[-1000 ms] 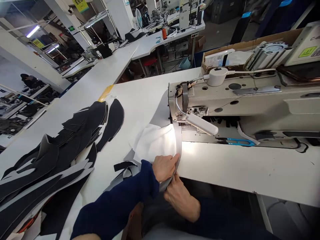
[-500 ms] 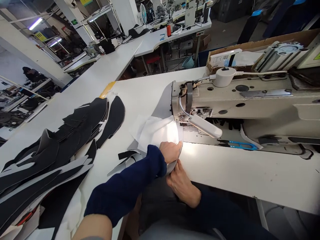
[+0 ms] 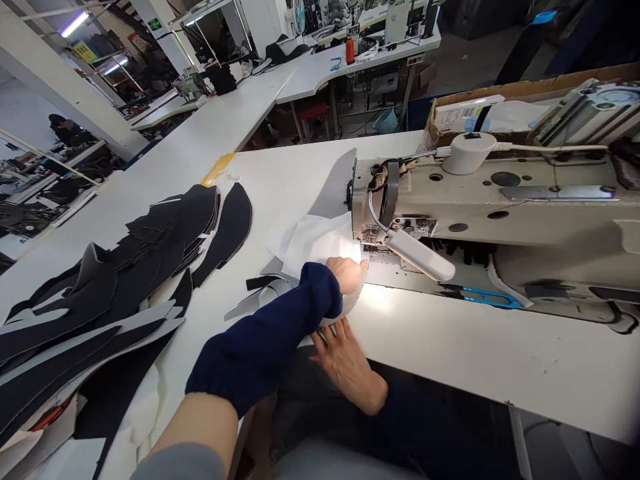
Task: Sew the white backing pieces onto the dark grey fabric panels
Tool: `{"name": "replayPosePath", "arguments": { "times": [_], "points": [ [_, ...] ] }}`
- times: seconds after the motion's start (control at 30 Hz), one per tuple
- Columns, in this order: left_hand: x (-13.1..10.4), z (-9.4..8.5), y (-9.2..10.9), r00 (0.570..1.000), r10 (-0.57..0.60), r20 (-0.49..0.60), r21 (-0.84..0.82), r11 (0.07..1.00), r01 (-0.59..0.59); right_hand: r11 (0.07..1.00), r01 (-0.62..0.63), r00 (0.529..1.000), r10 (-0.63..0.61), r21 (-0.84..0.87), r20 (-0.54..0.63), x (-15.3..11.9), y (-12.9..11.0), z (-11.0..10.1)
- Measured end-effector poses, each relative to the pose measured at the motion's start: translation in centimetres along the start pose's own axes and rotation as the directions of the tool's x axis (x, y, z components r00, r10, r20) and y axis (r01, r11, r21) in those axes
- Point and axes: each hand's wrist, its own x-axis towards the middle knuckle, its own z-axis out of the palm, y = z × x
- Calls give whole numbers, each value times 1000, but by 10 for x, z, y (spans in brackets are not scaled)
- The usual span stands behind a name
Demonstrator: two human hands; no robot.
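A grey fabric panel (image 3: 336, 187) lies partly beneath the head of a sewing machine (image 3: 440, 200), with a thin white sheet (image 3: 316, 240) over part of it. My left hand (image 3: 347, 275), its fingers curled, grips the panel's curved edge just in front of the lit needle area. Closer to me, my right hand (image 3: 345, 363) touches the near edge with its fingers spread. A white lamp (image 3: 421, 255) hangs beside the needle. Some of the panel is hidden by my left hand and sleeve.
Stacks of dark cut fabric pieces (image 3: 145, 260) cover the table's left side. Blue thread snips (image 3: 490, 298) lie on the machine bed. Loose strips (image 3: 260, 297) sit left of my left sleeve. A cardboard box (image 3: 525, 93) stands behind the machine.
The panel has shifted away from me, and my left hand has moved with it toward the needle. My right hand's fingers have spread from their bent hold at the edge.
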Motion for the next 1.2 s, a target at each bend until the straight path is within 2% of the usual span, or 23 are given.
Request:
{"name": "replayPosePath", "arguments": {
  "times": [0.07,0.17,0.27,0.37,0.5,0.7,1.03,1.2],
  "points": [
    [-4,-2,-1,1000,1,-25,7,1000,-1,1000,-28,1000,28,13,-4,4,2,-4],
    [-23,0,1,999,14,-40,11,1000,-13,999,-50,998,50,5,-27,7,3,-4],
    [-45,6,5,1000,2,-29,22,1000,-1,999,-38,996,38,-3,-86,7,1,4],
    [-53,11,7,1000,8,-17,32,999,-8,1000,-8,988,6,-12,-156,6,-2,16],
    [-45,16,7,999,47,-9,42,998,-47,1000,1,984,-2,-5,-180,6,-4,22],
    [-28,19,4,998,44,-48,43,998,-42,1000,-26,991,25,-5,-134,6,-1,15],
    [2,8,-1,995,-15,-99,17,1000,17,996,-81,993,77,-38,-89,8,20,3],
    [-3,5,-6,993,-23,-115,6,1000,23,992,-98,990,89,-82,-107,5,31,4]
  ]
}}
